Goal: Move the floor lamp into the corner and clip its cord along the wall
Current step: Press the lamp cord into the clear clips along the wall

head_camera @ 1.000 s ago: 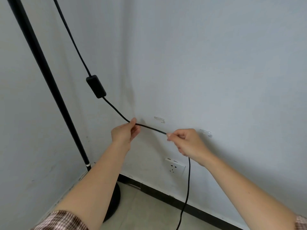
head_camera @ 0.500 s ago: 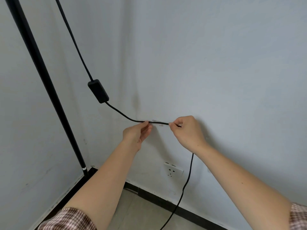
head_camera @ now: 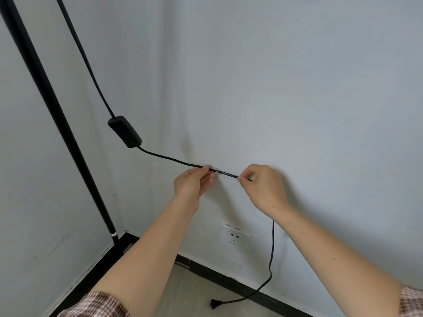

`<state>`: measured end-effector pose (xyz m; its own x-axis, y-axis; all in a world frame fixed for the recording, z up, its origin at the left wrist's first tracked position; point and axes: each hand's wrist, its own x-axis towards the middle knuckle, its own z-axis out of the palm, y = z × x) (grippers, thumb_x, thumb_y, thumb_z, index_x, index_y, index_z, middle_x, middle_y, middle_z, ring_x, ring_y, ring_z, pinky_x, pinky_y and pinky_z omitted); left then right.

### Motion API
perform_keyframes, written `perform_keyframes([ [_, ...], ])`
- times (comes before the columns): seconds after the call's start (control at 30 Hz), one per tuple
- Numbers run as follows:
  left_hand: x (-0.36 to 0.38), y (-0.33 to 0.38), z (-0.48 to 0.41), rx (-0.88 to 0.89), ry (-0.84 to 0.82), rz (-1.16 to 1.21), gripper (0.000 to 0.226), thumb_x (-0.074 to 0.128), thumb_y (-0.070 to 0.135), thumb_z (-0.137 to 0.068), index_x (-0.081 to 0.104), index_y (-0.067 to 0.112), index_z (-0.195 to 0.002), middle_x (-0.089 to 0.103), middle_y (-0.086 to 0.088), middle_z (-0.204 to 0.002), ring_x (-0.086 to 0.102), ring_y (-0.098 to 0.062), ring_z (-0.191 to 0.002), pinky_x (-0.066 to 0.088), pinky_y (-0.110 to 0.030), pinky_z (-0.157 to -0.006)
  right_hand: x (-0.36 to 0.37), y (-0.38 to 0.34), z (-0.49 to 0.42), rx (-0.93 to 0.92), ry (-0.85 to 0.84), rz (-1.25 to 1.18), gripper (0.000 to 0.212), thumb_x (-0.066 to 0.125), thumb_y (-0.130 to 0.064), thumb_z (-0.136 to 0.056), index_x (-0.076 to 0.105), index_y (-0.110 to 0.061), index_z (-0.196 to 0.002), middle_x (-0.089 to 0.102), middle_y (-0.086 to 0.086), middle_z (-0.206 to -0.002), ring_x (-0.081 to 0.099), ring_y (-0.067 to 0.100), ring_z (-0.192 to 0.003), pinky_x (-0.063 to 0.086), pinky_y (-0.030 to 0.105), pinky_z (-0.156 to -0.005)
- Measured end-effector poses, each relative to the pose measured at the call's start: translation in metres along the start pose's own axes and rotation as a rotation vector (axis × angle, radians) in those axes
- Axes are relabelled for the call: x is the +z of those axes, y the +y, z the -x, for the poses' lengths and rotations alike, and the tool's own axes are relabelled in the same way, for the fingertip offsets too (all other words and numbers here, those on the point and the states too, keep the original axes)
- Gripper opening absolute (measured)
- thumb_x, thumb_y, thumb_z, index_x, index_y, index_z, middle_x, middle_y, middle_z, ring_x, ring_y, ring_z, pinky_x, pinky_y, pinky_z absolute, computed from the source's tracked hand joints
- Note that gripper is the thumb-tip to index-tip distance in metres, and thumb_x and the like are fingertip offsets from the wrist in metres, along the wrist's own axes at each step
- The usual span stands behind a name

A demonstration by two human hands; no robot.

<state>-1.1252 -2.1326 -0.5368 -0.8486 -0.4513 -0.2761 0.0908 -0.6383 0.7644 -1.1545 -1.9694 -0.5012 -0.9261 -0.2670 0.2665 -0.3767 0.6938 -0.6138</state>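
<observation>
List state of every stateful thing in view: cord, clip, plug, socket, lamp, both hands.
cord: taut between the hands, at the clip
clip: on the wall, cord across it; seating unclear
plug: unplugged, on the floor
socket: empty
lamp pole: standing in the corner
inline switch: hanging, position unreadable
left hand: pinching cord
right hand: pinching cord

White wall socket (head_camera: 234, 235) above black skirting board (head_camera: 229, 279)

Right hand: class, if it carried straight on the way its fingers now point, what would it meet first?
The right hand points up and left along the cord. It would most likely meet the clear wall clip first, then the left hand pinching the cord beside it. Depth to the wall is unclear.
</observation>
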Motion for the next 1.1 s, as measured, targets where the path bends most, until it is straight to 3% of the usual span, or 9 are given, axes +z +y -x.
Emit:
perform_keyframes([
  [0.2, 0.004, -0.001, -0.003, 0.010, 0.044, -0.009, 0.017, 0.067, 0.003, -0.084, 0.064, -0.005, -0.098, 0.069, -0.013, -0.085, 0.069, -0.019, -0.075, 0.059, -0.020, -0.065, -0.004, 0.012, 0.015, -0.006, -0.074, -0.011, 0.023, 0.057, -0.023, -0.091, 0.074, -0.019, -0.105, 0.078, 0.004, -0.096, 0.069, 0.025, -0.067, 0.058, 0.036, -0.070],
  [0.3, 0.005, -0.001, -0.003, 0.023, 0.051, -0.004, 0.017, 0.067, 0.002, -0.084, 0.063, -0.004, -0.100, 0.068, -0.012, -0.085, 0.069, -0.020, -0.077, 0.059, -0.022, -0.068, -0.004, 0.022, 0.025, 0.003, -0.133, -0.050, 0.028, 0.053, -0.022, -0.092, 0.072, -0.025, -0.112, 0.070, 0.004, -0.066, 0.067, 0.029, -0.057, 0.060, 0.039, -0.068],
  [0.37, 0.007, -0.001, -0.003, 0.022, 0.062, 0.003, 0.014, 0.066, 0.003, -0.084, 0.061, 0.000, -0.096, 0.067, -0.012, -0.084, 0.069, -0.022, -0.080, 0.059, -0.023, -0.071, -0.007, 0.031, 0.034, 0.035, -0.165, -0.092, 0.024, 0.054, -0.025, -0.092, 0.074, -0.029, -0.105, 0.063, 0.011, -0.058, 0.066, 0.022, -0.048, 0.060, 0.033, -0.060],
  [0.43, 0.007, -0.001, -0.002, 0.020, 0.061, 0.006, 0.009, 0.066, 0.004, -0.085, 0.058, 0.003, -0.090, 0.066, -0.011, -0.083, 0.068, -0.023, -0.081, 0.059, -0.023, -0.071, -0.011, 0.040, 0.043, 0.095, -0.164, -0.148, 0.021, 0.056, -0.030, -0.090, 0.075, -0.025, -0.082, 0.068, 0.019, -0.065, 0.063, 0.016, -0.041, 0.054, 0.025, -0.048],
  [0.53, 0.006, 0.000, -0.003, 0.025, 0.045, -0.016, 0.009, 0.065, 0.003, -0.085, 0.056, 0.005, -0.084, 0.066, -0.012, -0.084, 0.069, -0.024, -0.080, 0.060, -0.022, -0.067, -0.019, 0.051, 0.056, 0.194, -0.130, -0.212, 0.030, 0.061, -0.034, -0.087, 0.070, -0.017, -0.064, 0.068, 0.011, -0.057, 0.062, 0.020, -0.040, 0.051, 0.027, -0.049],
  [0.63, 0.006, 0.000, -0.002, 0.027, 0.031, -0.029, 0.008, 0.065, 0.004, -0.085, 0.058, 0.004, -0.089, 0.066, -0.011, -0.083, 0.070, -0.022, -0.078, 0.060, -0.022, -0.065, -0.023, 0.057, 0.065, 0.246, -0.071, -0.318, 0.022, 0.065, -0.024, -0.086, 0.071, -0.026, -0.066, 0.062, -0.003, -0.047, 0.055, 0.012, -0.036, 0.046, 0.024, -0.045],
  [0.77, 0.005, -0.004, 0.000, 0.003, 0.005, -0.006, 0.022, 0.066, 0.007, -0.086, 0.060, 0.000, -0.106, 0.065, -0.009, -0.080, 0.067, -0.019, -0.074, 0.059, -0.022, -0.061, -0.022, 0.055, 0.063, 0.233, -0.004, -0.337, 0.025, 0.067, -0.017, -0.084, 0.071, -0.031, -0.064, 0.062, -0.018, -0.045, 0.052, 0.001, -0.039, 0.039, 0.009, -0.044],
  [0.93, 0.007, -0.018, 0.008, -0.101, -0.080, -0.084, 0.019, 0.072, 0.016, -0.082, 0.063, 0.002, -0.092, 0.065, -0.007, -0.075, 0.066, -0.018, -0.064, 0.059, -0.023, -0.057, -0.024, 0.052, 0.060, 0.230, 0.014, -0.326, 0.030, 0.068, -0.016, -0.082, 0.070, -0.033, -0.058, 0.065, -0.007, -0.050, 0.053, -0.001, -0.041, 0.040, 0.009, -0.044],
  [1.1, 0.023, -0.043, 0.022, -0.234, -0.236, -0.270, 0.021, 0.075, 0.022, -0.079, 0.069, 0.003, -0.084, 0.070, -0.007, -0.074, 0.070, -0.019, -0.064, 0.058, -0.024, -0.057, -0.024, 0.052, 0.059, 0.211, 0.018, -0.288, 0.024, 0.066, -0.016, -0.084, 0.072, -0.024, -0.062, 0.072, 0.014, -0.064, 0.055, 0.015, -0.051, 0.040, 0.015, -0.045],
])
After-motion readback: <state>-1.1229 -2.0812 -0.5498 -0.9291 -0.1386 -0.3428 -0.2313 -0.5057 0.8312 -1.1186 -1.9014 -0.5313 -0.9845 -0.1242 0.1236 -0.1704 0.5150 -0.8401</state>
